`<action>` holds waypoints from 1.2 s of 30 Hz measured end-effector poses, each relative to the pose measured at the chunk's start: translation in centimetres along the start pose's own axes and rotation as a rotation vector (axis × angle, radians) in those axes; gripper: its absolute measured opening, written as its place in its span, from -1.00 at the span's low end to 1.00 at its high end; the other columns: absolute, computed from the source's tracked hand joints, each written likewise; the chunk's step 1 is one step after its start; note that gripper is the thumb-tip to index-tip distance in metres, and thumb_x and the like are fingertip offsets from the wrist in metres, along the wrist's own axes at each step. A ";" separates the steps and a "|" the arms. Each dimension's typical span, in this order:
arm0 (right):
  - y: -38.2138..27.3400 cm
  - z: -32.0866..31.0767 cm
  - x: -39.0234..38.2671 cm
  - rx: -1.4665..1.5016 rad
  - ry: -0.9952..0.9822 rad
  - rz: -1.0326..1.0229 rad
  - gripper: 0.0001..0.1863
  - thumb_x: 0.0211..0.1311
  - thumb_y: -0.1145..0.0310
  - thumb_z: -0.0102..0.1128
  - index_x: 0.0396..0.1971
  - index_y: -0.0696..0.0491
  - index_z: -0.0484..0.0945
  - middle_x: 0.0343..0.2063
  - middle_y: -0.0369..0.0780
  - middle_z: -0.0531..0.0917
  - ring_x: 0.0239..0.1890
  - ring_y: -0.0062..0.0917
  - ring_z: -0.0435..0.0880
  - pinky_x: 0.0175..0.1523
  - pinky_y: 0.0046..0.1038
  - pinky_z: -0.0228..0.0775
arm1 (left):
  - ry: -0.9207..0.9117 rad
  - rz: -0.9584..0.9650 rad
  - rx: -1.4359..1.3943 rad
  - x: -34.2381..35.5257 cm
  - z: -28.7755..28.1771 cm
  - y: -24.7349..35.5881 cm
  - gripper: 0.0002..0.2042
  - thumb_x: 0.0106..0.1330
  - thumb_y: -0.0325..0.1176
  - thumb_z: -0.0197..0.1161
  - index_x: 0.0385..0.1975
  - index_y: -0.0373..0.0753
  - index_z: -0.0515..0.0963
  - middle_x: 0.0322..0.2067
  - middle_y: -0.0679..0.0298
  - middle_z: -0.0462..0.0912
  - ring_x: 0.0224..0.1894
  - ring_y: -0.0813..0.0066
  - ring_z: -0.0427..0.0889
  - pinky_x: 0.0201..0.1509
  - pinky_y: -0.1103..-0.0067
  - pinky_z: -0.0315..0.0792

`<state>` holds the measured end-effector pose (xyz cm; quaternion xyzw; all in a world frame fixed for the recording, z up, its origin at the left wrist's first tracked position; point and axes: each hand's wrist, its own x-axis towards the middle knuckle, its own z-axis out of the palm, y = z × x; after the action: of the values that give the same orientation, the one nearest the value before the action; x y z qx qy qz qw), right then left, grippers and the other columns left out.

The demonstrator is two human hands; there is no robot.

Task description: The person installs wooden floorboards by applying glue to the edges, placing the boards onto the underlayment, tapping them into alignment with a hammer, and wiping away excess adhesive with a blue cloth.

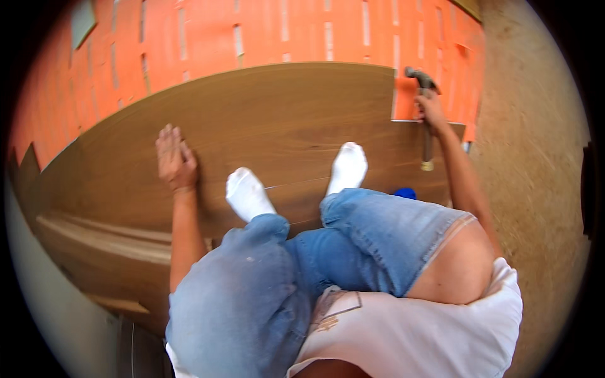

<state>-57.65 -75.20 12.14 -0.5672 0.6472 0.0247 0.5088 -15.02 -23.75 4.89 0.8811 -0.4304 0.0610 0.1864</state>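
Observation:
My left hand (pixel 176 160) lies flat with fingers stretched out on a brown wood floor plank (pixel 277 94). At the right, my right hand (pixel 431 112) is closed round a claw hammer (pixel 423 79) close to its dark metal head. The hammer's handle points back toward me and ends in a pale tip. Below the head is a notch where the long plank stops short of the plank beside it, and bare orange underlayment (pixel 404 101) shows there. My feet in white socks rest on the planks between my hands.
Orange slotted underlayment (pixel 252 31) spreads beyond the planks, with a small grey-green piece (pixel 82 22) on it at the far left. Tan bare floor (pixel 526 138) runs along the right. A blue object (pixel 405 193) shows beside my knee, partly hidden. A pale wall (pixel 53 290) borders the left.

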 end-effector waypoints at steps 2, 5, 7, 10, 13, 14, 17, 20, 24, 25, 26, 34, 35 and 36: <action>-3.9 1.8 0.6 -0.143 0.007 -0.145 -0.87 0.29 0.36 0.16 -0.25 0.04 0.43 -0.66 -0.36 0.40 -0.76 -0.67 0.39 -0.69 -0.53 0.35 | 0.000 -0.015 0.012 -0.2 -0.2 0.1 -0.65 0.42 -0.48 0.16 0.18 -0.28 0.62 0.26 0.12 0.60 0.34 0.15 0.54 0.47 0.25 0.36; -11.0 5.7 2.2 -0.449 -0.094 -0.369 -0.85 0.28 0.36 0.12 -0.29 0.11 0.43 -0.65 -0.32 0.45 -0.74 -0.61 0.45 -0.65 -0.47 0.39 | -0.001 -0.017 0.019 -0.4 -0.2 -0.7 -0.65 0.40 -0.48 0.19 0.16 -0.26 0.64 0.24 0.14 0.62 0.32 0.17 0.56 0.46 0.26 0.37; -16.0 10.4 1.7 -0.637 -0.182 -0.519 -0.86 0.28 0.38 0.10 -0.30 0.12 0.39 -0.66 -0.28 0.46 -0.73 -0.56 0.48 -0.64 -0.44 0.41 | 0.021 -0.024 0.024 -0.5 -0.1 -1.0 -0.64 0.34 -0.47 0.23 0.13 -0.22 0.66 0.21 0.16 0.64 0.30 0.19 0.58 0.44 0.26 0.40; -21.3 16.3 3.1 -0.972 -0.373 -0.685 -0.86 0.30 0.42 0.06 -0.21 0.13 0.41 -0.61 -0.18 0.50 -0.70 -0.47 0.53 -0.63 -0.39 0.42 | 0.046 -0.025 0.011 -0.5 -0.2 -0.8 -0.65 0.34 -0.48 0.23 0.12 -0.21 0.68 0.20 0.18 0.66 0.28 0.22 0.60 0.42 0.27 0.42; -24.7 22.1 3.2 -1.090 -0.437 -0.728 -0.82 0.29 0.43 0.05 -0.14 0.13 0.43 -0.55 -0.13 0.54 -0.65 -0.39 0.58 -0.62 -0.34 0.46 | 0.068 -0.040 0.002 -0.8 -0.4 -1.1 -0.66 0.34 -0.48 0.24 0.10 -0.21 0.69 0.18 0.18 0.67 0.27 0.22 0.61 0.41 0.28 0.43; -25.2 23.3 3.5 -1.094 -0.435 -0.725 -0.80 0.29 0.43 0.04 -0.12 0.13 0.44 -0.54 -0.12 0.55 -0.64 -0.36 0.60 -0.61 -0.33 0.47 | 0.070 -0.039 -0.002 -0.7 -0.3 -1.0 -0.66 0.34 -0.48 0.24 0.10 -0.21 0.69 0.18 0.18 0.67 0.27 0.22 0.61 0.41 0.28 0.43; -23.9 26.7 6.0 -1.051 -0.418 -1.488 -0.81 0.25 0.47 0.05 -0.15 0.14 0.43 -0.51 -0.06 0.60 -0.60 -0.28 0.66 -0.58 -0.28 0.54 | 0.071 -0.041 -0.013 -0.1 -0.1 -0.4 -0.66 0.35 -0.46 0.24 0.11 -0.21 0.69 0.18 0.18 0.67 0.27 0.22 0.60 0.41 0.28 0.43; -26.1 30.2 4.0 -1.364 -0.610 -0.862 -0.78 0.20 0.49 0.15 -0.16 0.18 0.45 -0.42 0.06 0.63 -0.28 0.05 0.64 -0.13 -0.03 0.43 | 0.037 -0.060 -0.009 -0.3 -0.3 -0.4 -0.67 0.37 -0.44 0.24 0.12 -0.21 0.68 0.19 0.18 0.66 0.28 0.22 0.59 0.42 0.28 0.42; -25.8 30.3 5.2 -1.320 -0.615 -1.060 -0.87 0.20 0.53 0.02 -0.26 0.20 0.47 -0.52 -0.04 0.63 -0.62 -0.24 0.67 -0.58 -0.23 0.58 | 0.038 -0.054 0.008 -0.3 -0.1 -0.5 -0.66 0.37 -0.38 0.24 0.13 -0.19 0.67 0.22 0.22 0.63 0.30 0.24 0.58 0.44 0.29 0.39; -26.1 30.9 3.9 -1.313 -0.646 -0.948 -0.87 0.21 0.52 0.02 -0.25 0.20 0.45 -0.55 -0.05 0.62 -0.64 -0.25 0.67 -0.59 -0.23 0.56 | 0.024 -0.068 -0.005 -1.1 -0.3 -0.7 -0.66 0.37 -0.38 0.24 0.13 -0.20 0.67 0.22 0.21 0.64 0.30 0.23 0.58 0.44 0.29 0.39; -26.7 31.4 2.3 -1.310 -0.667 -0.838 -0.87 0.22 0.50 0.02 -0.25 0.19 0.43 -0.58 -0.05 0.62 -0.66 -0.27 0.67 -0.61 -0.24 0.53 | 0.019 -0.083 -0.012 -1.5 -0.7 -0.9 -0.67 0.37 -0.38 0.24 0.12 -0.20 0.67 0.22 0.21 0.64 0.30 0.23 0.58 0.44 0.29 0.39; -27.9 26.6 4.8 -1.030 -0.403 -0.838 -0.76 0.32 0.30 0.19 -0.24 0.16 0.42 -0.54 -0.02 0.65 -0.63 -0.22 0.67 -0.53 -0.22 0.51 | 0.068 -0.112 -0.051 -0.5 -1.9 -0.3 -0.66 0.25 -0.45 0.30 0.05 -0.23 0.70 0.15 0.17 0.68 0.26 0.23 0.62 0.41 0.32 0.44; -27.9 25.6 6.7 -1.118 -0.319 -0.999 -0.74 0.32 0.27 0.21 -0.25 0.15 0.42 -0.52 -0.01 0.66 -0.58 -0.18 0.68 -0.47 -0.19 0.52 | 0.087 -0.119 -0.046 -0.3 -1.7 -0.3 -0.66 0.24 -0.45 0.31 0.04 -0.23 0.70 0.15 0.18 0.68 0.25 0.23 0.62 0.40 0.32 0.45; -27.2 24.1 9.2 -1.209 -0.219 -1.151 -0.72 0.33 0.23 0.23 -0.27 0.14 0.42 -0.50 0.01 0.67 -0.52 -0.15 0.70 -0.42 -0.16 0.53 | 0.106 -0.122 -0.054 -0.1 -1.2 0.0 -0.66 0.23 -0.45 0.32 0.03 -0.23 0.71 0.15 0.18 0.69 0.25 0.24 0.62 0.40 0.33 0.45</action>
<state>-20.37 -76.74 9.05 -0.9780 0.0792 0.1586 0.1103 -15.05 -23.18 5.97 0.8957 -0.3672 0.0844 0.2361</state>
